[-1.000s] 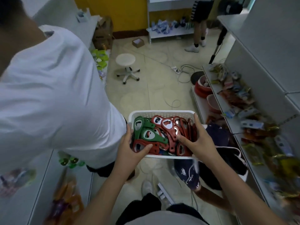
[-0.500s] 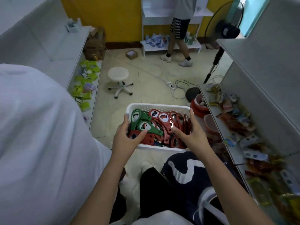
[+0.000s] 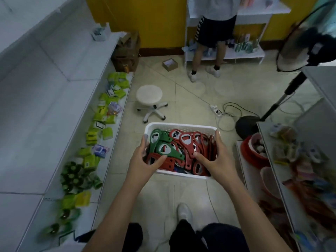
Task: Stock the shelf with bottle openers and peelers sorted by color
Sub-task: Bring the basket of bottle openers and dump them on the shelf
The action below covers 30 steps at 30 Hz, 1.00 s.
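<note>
head view: both hands (image 3: 145, 160) (image 3: 216, 159) grip basket (image 3: 181, 125); peelers not discernible.

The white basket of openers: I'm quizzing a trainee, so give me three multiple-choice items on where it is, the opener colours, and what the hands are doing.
1. Where is the white basket?
A. on a shelf
B. held above the floor
C. on the stool

2. Which opener colours does it hold?
A. red and green
B. blue and yellow
C. only black

3. The hands are:
A. hanging idle
B. gripping the basket's sides
C. holding a peeler

Key: 1 B, floor tiles show beneath it; 2 A, green openers lie beside red openers; 3 B, left hand and right hand clasp opposite sides.
</note>
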Each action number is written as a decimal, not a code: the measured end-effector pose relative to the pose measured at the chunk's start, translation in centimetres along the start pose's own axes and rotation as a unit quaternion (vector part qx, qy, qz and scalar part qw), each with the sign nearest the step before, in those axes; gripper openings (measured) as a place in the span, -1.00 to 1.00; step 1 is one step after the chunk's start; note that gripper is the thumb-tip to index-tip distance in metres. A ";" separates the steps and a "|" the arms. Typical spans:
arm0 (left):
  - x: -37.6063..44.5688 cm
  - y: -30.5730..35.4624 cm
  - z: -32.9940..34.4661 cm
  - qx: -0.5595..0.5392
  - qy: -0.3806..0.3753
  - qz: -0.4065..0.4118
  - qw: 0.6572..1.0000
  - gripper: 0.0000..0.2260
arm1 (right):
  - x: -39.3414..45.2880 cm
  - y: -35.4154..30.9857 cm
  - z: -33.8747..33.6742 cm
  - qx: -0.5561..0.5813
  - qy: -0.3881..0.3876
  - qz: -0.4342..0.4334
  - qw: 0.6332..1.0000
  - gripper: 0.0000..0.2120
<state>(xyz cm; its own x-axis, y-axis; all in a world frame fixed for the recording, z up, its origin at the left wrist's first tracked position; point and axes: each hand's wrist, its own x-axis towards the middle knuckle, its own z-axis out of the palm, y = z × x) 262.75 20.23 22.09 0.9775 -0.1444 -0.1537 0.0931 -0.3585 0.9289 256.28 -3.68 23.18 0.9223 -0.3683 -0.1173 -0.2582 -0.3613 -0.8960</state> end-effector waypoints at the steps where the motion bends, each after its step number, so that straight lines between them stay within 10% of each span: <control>1: 1.4 0.5 -0.2 -0.007 0.001 -0.004 1.000 -0.09 | 1.8 -0.5 0.1 -0.001 -0.011 -0.004 1.000 0.00; 30: 49.8 6.8 -13.6 -0.072 0.060 0.011 0.996 0.07 | 51.8 -20.4 15.4 0.007 -0.098 -0.087 0.991 -0.15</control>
<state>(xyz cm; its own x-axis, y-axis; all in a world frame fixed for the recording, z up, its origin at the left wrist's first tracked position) 314.63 23.16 25.39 0.9943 -0.0368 -0.0996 0.0892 -0.2202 0.9714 313.77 -2.20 28.73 0.9911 -0.1268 -0.0405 -0.0875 -0.3918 -0.9159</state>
